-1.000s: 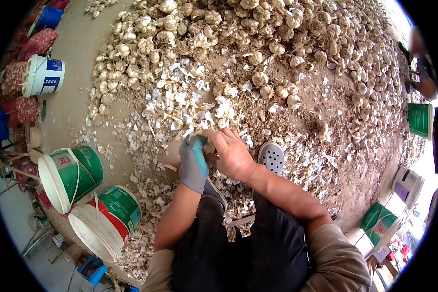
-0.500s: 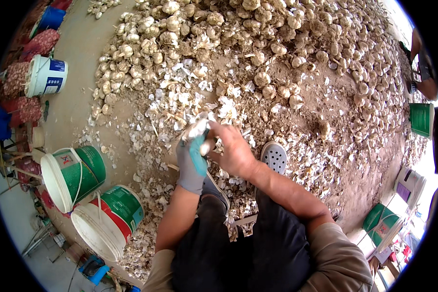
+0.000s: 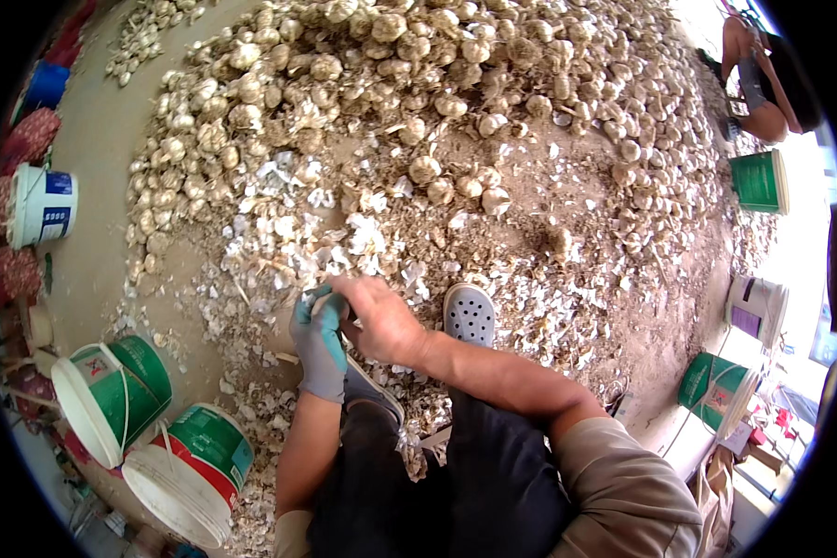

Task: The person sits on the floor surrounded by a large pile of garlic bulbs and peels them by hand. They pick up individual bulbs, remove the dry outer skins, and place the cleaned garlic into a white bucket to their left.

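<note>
We have 2 hands meeting above the littered floor: the left hand, in a grey and teal glove, is curled with its thumb side up, and the bare right hand bends its fingers in against it. We cannot tell whether either is clenched on anything, because the fingers cover the gap between them. The garlic bulbs we can make out lie in a broad heap ahead of the hands, with a few loose bulbs apart on the soil, nearer to us. Papery skins are scattered just beyond the fingers, and 1 grey clog stands to the right of them. We judge a bulb to be light and firm inside, but its dry wrapper should flake and slip under a bare fingertip, and cloves could split away if squeezed hard. We would cradle the round body in the gloved palm, where the fabric should grip, and pinch the loose skin near the neck with the bare thumb and forefinger.
</note>
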A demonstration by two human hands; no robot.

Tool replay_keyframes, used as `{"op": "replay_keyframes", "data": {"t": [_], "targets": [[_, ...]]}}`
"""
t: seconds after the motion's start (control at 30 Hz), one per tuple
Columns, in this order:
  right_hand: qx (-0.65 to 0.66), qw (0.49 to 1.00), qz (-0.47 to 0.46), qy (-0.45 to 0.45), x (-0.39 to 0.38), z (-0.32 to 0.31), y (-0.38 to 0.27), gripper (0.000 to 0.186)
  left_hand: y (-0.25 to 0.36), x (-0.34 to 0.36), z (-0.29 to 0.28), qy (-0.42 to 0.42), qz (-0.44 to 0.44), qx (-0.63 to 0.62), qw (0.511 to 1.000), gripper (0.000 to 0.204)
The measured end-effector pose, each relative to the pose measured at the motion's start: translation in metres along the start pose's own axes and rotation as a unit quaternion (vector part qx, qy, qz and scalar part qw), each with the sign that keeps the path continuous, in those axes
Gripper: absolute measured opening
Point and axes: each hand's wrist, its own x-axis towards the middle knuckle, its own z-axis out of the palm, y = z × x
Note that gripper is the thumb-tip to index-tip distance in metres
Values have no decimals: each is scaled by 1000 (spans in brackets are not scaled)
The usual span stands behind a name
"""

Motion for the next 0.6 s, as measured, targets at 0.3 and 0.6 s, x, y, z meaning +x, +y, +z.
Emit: {"op": "replay_keyframes", "data": {"t": [0.3, 0.6], "targets": [[8, 974, 218, 53, -10, -32, 58, 41, 7, 8, -26, 18, -131, -154, 979, 31], [-151, 814, 485, 283, -22, -160, 218, 32, -18, 6, -15, -146, -216, -97, 961, 83]]}}
